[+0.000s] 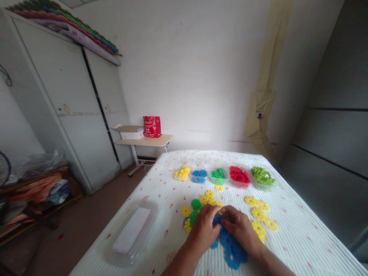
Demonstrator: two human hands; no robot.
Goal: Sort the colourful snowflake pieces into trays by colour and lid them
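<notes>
My left hand and my right hand meet over the table, fingers closed on a blue flower-shaped plastic disc. My fingers hide part of it. Below my right hand, joined or overlapping blue discs run toward me; whether they connect to the held disc I cannot tell. Green discs and yellow discs lie just beyond and left of my left hand, partly covered by it. More loose yellow discs lie to the right of my right hand.
Clear tubs stand in a row at the back: yellow discs, blue discs, green discs, red pieces, light-green pieces. A clear tray with a white block lies left on the ribbed tablecloth.
</notes>
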